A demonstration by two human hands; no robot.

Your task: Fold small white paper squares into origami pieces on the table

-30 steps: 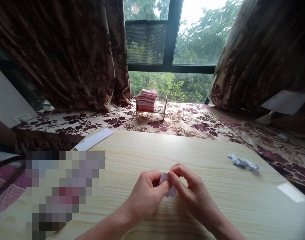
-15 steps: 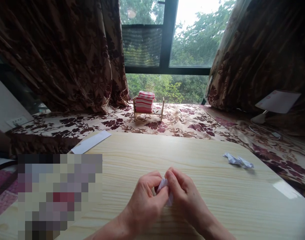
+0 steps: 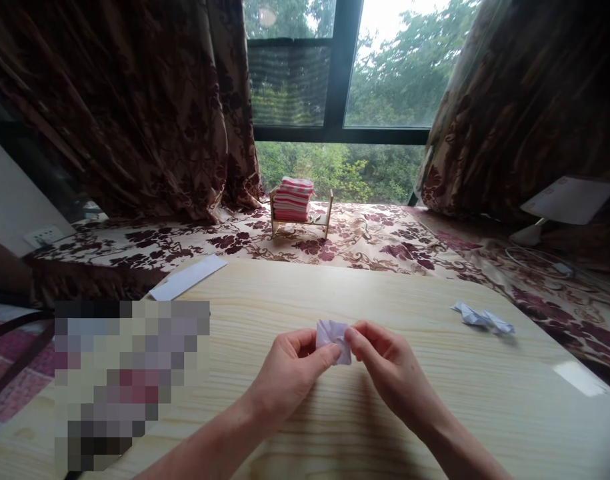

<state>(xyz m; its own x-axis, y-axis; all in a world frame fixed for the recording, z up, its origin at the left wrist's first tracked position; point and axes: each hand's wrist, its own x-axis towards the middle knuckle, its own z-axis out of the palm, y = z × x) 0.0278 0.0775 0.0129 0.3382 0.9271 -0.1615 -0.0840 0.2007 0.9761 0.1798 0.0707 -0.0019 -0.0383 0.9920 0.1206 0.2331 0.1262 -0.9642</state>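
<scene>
Between my two hands, above the table, is a small square of folded white paper (image 3: 332, 333) with creases across its face. My left hand (image 3: 299, 360) pinches it from the left, thumb over the front and fingers behind. At its right edge my right hand (image 3: 385, 350) grips it between thumb and index finger. Over to the right, folded white paper pieces (image 3: 482, 318) lie on the tabletop. A flat white paper strip (image 3: 189, 277) rests at the table's far left edge.
The pale wooden table (image 3: 265, 293) stands against a ledge with flowered cloth (image 3: 379, 237). On the ledge are a small wooden rack (image 3: 329, 212) holding a stack of pink striped cloths (image 3: 293, 199), and a lamp (image 3: 567, 200). A pixelated patch covers the left side.
Both hands have risen slightly and spread apart a little. The folded paper, mostly covered before, now shows its square face. The camera view has shifted slightly.
</scene>
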